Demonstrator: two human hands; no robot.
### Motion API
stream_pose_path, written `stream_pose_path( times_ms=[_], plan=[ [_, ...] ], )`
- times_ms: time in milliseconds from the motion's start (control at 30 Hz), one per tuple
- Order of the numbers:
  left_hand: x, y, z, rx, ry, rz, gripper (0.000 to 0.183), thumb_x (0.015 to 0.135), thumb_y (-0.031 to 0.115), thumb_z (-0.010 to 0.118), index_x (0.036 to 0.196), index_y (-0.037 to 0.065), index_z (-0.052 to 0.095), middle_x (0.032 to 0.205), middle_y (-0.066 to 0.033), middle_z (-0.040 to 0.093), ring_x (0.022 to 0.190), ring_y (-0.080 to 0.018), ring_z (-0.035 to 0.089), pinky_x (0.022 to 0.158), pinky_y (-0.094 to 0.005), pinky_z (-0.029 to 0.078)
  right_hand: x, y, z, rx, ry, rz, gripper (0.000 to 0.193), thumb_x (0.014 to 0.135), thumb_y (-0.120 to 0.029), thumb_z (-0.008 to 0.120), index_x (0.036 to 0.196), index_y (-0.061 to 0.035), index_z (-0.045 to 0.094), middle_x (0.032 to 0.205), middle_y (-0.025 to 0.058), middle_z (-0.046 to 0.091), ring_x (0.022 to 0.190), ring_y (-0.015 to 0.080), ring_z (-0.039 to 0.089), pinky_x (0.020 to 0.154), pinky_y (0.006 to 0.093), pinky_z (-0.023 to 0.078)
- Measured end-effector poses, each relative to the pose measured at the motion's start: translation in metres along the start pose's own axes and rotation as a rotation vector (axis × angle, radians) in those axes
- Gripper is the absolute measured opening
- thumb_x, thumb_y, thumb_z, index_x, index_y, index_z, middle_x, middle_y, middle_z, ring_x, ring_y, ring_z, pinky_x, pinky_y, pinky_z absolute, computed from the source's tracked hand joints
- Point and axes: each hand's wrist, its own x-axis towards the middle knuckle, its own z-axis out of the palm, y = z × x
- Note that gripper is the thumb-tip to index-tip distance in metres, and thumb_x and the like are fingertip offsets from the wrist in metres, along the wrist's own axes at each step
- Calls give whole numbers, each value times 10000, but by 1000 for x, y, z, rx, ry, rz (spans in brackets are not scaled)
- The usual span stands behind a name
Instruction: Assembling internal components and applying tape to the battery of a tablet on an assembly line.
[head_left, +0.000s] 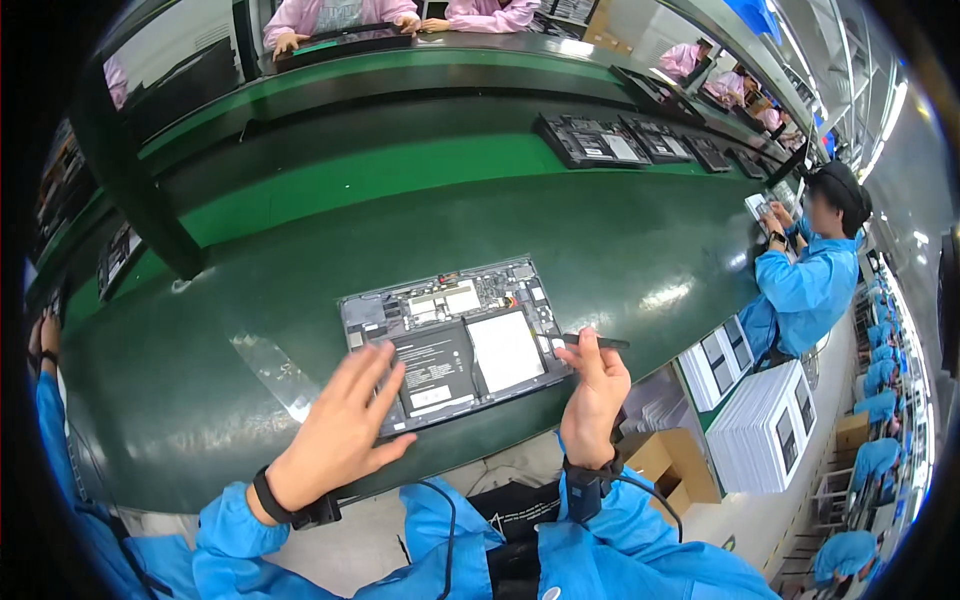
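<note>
An opened laptop base (365,311) lies on the green worktable in front of me, its circuit board and parts exposed. A black battery (432,368) fills the left part of its near half. Beside that sits a white rectangular panel (507,352). My left hand (345,420) hovers at or rests on the near left corner, fingers spread, holding nothing; whether it touches cannot be told. At the right edge, my right hand (597,392) pinches dark tweezers (608,342), their tip pointing left over the base beside the white panel.
A clear plastic strip (270,372) lies left of the laptop. More laptop bases (595,140) stand on the green conveyor (400,150) beyond. White stacked trays (765,430) and a cardboard box (680,465) are at the right. A co-worker in blue (810,280) works farther right.
</note>
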Motion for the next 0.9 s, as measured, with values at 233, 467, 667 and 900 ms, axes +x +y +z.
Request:
stream_pose_path(
  times_ms=[233,467,667,900],
  plan=[
    [-44,30,9,-1154,228,-717,887,909,118,673,1602,-59,147,1623,-245,307,1517,-298,296,1228,-424,248,4,11,1,194,-29,81,238,985,-202,717,975,27,655,945,105,717,836,193,713,834,298,524],
    [-30,86,22,-1557,232,-798,803,916,144,581,1594,-54,199,1625,-167,326,1484,-309,350,1230,-474,251,65,5,10,179,-87,71,260,958,-200,750,993,41,658,923,111,715,780,173,707,753,270,537],
    [-22,105,-7,-1554,-70,-826,798,880,19,650,1601,90,314,1555,-194,422,1241,-286,569,970,-393,512,92,-10,14,12,-129,99,311,941,-206,767,1074,58,672,942,126,727,642,122,647,649,247,504],
    [84,51,-14,-101,-18,-1,628,780,253,741,1384,132,619,1390,-182,555,1214,-386,553,1010,-493,455,36,-6,-12,-91,-28,115,243,941,-191,764,999,37,702,815,75,722,465,27,452,380,207,288]
  ],
)
